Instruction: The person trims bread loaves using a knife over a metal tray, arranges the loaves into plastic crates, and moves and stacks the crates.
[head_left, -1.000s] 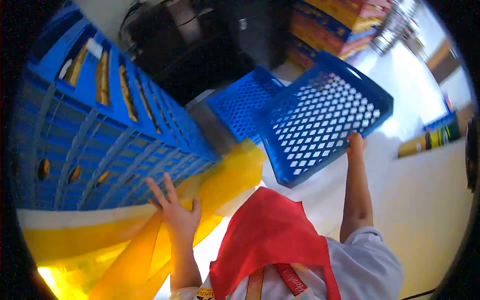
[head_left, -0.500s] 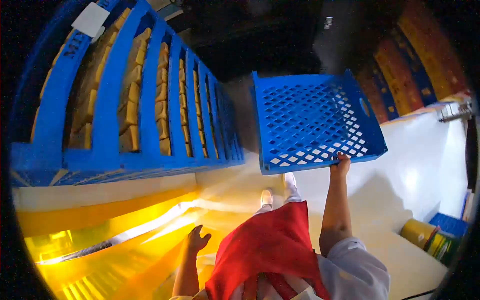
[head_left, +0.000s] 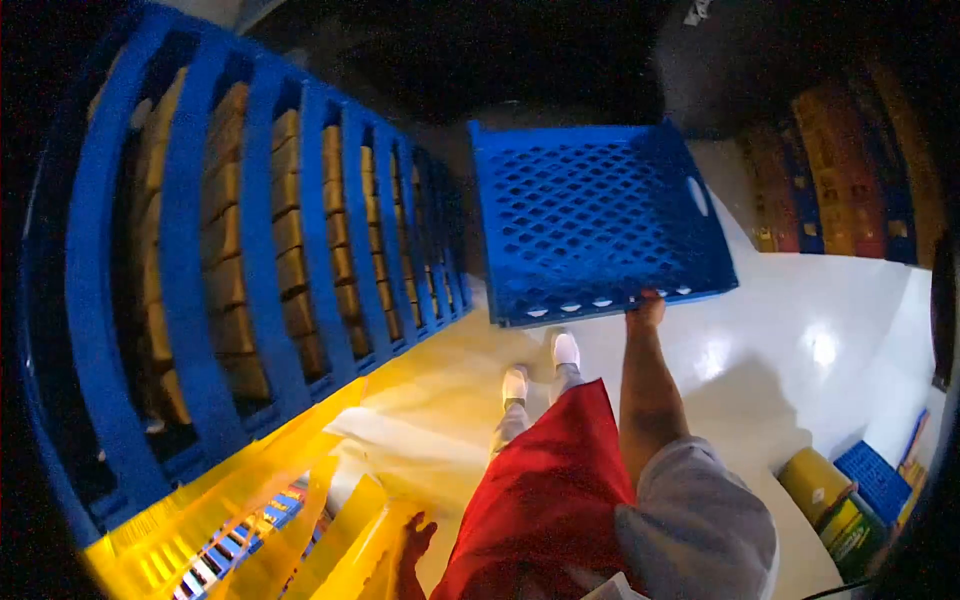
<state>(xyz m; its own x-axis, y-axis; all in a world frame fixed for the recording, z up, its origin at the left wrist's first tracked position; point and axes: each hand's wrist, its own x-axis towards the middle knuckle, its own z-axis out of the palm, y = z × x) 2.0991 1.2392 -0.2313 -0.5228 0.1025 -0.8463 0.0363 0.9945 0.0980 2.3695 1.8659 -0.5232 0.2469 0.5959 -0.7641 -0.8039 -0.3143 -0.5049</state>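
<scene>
An empty blue crate [head_left: 590, 215] with a lattice bottom is held out in front by my right hand [head_left: 646, 307], whose fingers are wrapped round its near rim. Low and near the yellow plastic strips [head_left: 350, 535], my left hand [head_left: 418, 538] hangs beside the red apron [head_left: 540, 490], fingers apart and holding nothing. To the left stands a tall stack of blue crates [head_left: 190, 250], with brown block-shaped items showing between the bars.
Stacked yellow, red and blue crates [head_left: 840, 180] stand at the right. Lower right on the floor are a yellow container [head_left: 812, 485] and a small blue crate [head_left: 873, 480]. The far area is dark. Two white shoes [head_left: 565, 348] show on the pale floor.
The view has turned and moved forward past the yellow strips. The held crate has gone from tilted to nearly level. My left hand has dropped lower, away from the blue stack.
</scene>
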